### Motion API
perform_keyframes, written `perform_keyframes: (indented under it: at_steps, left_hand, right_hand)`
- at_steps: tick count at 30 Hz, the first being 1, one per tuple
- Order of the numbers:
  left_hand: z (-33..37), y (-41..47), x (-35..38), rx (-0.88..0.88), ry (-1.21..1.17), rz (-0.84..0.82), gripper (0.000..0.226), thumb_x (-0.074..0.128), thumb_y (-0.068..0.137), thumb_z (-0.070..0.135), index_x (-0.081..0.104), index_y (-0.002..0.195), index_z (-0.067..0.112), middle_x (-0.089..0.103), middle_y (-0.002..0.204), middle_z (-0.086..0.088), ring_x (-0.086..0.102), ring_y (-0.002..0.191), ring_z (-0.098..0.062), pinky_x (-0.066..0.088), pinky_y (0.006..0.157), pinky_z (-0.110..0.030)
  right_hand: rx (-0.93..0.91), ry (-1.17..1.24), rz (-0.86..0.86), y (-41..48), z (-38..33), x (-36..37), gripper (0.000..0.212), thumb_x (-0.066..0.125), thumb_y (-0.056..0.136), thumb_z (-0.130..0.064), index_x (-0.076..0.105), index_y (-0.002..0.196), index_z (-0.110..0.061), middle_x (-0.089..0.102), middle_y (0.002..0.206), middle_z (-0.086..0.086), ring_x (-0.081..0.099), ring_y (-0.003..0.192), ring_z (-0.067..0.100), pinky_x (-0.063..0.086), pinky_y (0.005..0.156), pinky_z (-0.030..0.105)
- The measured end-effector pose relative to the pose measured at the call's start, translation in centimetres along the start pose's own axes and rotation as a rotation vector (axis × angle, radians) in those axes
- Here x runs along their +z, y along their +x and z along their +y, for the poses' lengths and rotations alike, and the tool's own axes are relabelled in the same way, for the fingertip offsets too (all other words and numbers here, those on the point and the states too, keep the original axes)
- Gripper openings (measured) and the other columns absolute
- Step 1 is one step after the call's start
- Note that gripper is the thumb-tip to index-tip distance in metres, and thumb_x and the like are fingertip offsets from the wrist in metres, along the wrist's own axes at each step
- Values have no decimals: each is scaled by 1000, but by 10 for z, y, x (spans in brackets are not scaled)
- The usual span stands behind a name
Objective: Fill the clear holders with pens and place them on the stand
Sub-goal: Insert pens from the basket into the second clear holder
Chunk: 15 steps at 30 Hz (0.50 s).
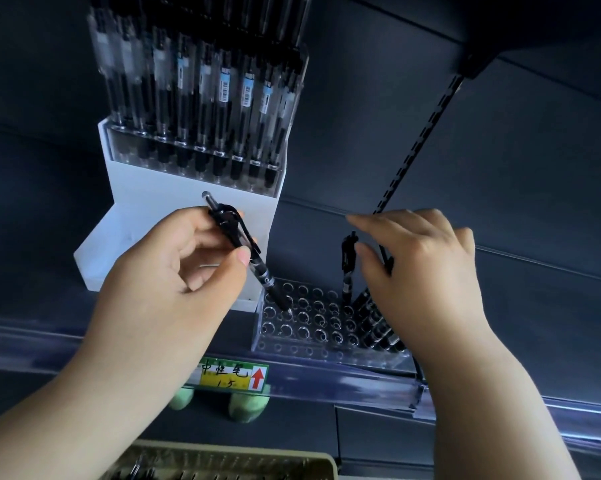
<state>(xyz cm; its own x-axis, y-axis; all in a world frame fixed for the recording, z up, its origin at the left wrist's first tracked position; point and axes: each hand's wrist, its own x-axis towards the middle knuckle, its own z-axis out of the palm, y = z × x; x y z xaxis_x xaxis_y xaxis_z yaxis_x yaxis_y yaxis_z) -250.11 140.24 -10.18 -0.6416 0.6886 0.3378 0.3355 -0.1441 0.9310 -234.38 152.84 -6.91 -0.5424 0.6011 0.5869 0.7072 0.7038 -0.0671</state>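
Finding 1: Your left hand [174, 271] pinches 1 black pen [254, 265] between thumb and fingers. The pen is tilted, its tip at a hole in the left half of the clear holder [302, 344] on the shelf.

Finding 2: Your right hand [423, 271] hovers over the right end of that holder, fingers loosely bent at the seated pens [375, 323]. Whether it grips any cannot be told.

Finding 3: Only the holder's right columns are filled, with a single pen [347, 271] standing just left of them. Most holes remain open.

Finding 4: Behind and left of the holder, the white stand [188, 199] carries 1 filled holder [195, 161] on its upper step.

Assessment: roughly half done. Outstanding: fill the remaining holes, then move this holder to the stand. A tray [223, 462] in front of the holder appears to hold further stock.
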Motion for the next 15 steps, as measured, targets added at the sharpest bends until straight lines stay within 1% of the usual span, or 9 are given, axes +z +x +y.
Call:
perform_keyframes:
  at_steps: [5, 9, 12, 15]
  left_hand:
    - [0, 2, 0, -2, 17, 3, 28, 64, 78, 27, 66, 105, 20, 70, 97, 8, 66, 90, -6, 46, 75, -4]
    - [0, 1, -1, -3, 5, -2, 28, 63, 77, 26, 66, 104, 19, 71, 96, 8, 66, 88, -4, 44, 72, -2]
    - [3, -1, 1, -12, -33, 12, 15, 63, 78, 22, 66, 92, 27, 71, 88, 15, 66, 79, 3, 42, 69, 1]
    - [6, -3, 3, -8, -48, 7, 16, 64, 80, 15, 65, 86, 31, 70, 85, 22, 66, 75, 7, 42, 68, 2]
  right_hand:
    - [26, -20, -35, 0, 1, 0, 24, 68, 80, -14, 72, 102, -23, 71, 98, -2, 58, 95, 29, 24, 75, 33]
    - [76, -56, -52, 1, 8, -5, 24, 64, 82, -12, 72, 102, -24, 70, 99, -3, 55, 98, 28, 20, 75, 32]
    - [106, -79, -53, 1, 13, -9, 24, 62, 83, -11, 73, 99, -26, 70, 99, -3, 54, 99, 28, 19, 75, 31]
    - [118, -86, -61, 1, 15, -11, 25, 60, 83, -11, 73, 97, -27, 70, 99, -5, 54, 99, 27, 17, 75, 30]
